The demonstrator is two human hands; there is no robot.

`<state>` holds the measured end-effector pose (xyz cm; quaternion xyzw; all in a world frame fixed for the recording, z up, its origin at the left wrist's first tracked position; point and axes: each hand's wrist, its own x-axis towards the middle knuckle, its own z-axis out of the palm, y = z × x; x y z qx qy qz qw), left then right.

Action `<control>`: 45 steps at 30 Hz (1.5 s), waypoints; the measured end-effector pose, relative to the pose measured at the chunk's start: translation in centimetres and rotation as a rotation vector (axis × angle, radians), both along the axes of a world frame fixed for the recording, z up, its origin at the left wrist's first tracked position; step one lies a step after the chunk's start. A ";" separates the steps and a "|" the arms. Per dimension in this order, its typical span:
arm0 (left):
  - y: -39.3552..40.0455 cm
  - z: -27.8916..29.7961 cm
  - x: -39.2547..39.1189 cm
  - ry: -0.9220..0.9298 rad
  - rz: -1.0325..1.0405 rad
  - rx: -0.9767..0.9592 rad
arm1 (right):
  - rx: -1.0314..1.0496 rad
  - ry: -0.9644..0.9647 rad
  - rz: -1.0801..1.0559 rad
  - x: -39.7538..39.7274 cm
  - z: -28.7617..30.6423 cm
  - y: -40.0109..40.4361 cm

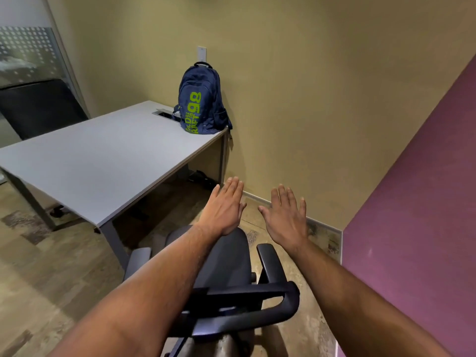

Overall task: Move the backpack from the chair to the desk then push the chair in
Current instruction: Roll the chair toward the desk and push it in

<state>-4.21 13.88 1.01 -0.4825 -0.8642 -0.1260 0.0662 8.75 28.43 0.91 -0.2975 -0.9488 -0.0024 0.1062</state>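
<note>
A navy backpack [201, 100] with green lettering stands upright on the far right corner of the grey desk [90, 161], leaning against the wall. A dark office chair [229, 258] with two armrests stands below me, to the right of the desk and apart from it, its seat bare. My left hand [223, 206] hovers flat over the front of the seat, fingers spread, holding nothing. Just to its right, my right hand [286, 215] is held out flat above the floor beyond the right armrest [268, 258], also empty.
A cable port [166, 114] is set in the desk near the backpack. The beige wall runs behind the desk, and a purple wall [417, 228] closes in at right. Another dark chair [38, 106] stands at far left. Cables lie under the desk.
</note>
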 end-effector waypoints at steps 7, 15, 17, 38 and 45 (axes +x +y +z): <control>-6.6 -1.7 5.1 -0.009 0.081 -0.045 | -0.050 -0.020 0.075 3.4 -2.1 -5.6; -13.2 -4.5 10.4 -0.059 0.159 -0.109 | -0.152 -0.068 0.142 8.2 -4.9 -10.8; -14.9 -5.4 11.8 -0.065 0.174 -0.119 | -0.176 -0.071 0.152 9.3 -5.4 -12.0; -20.0 -8.7 14.3 -0.042 0.325 -0.105 | -0.179 -0.080 0.145 12.2 -7.7 -14.7; -19.2 -8.3 12.6 -0.023 0.251 -0.177 | -0.161 -0.080 0.148 10.8 -7.9 -13.7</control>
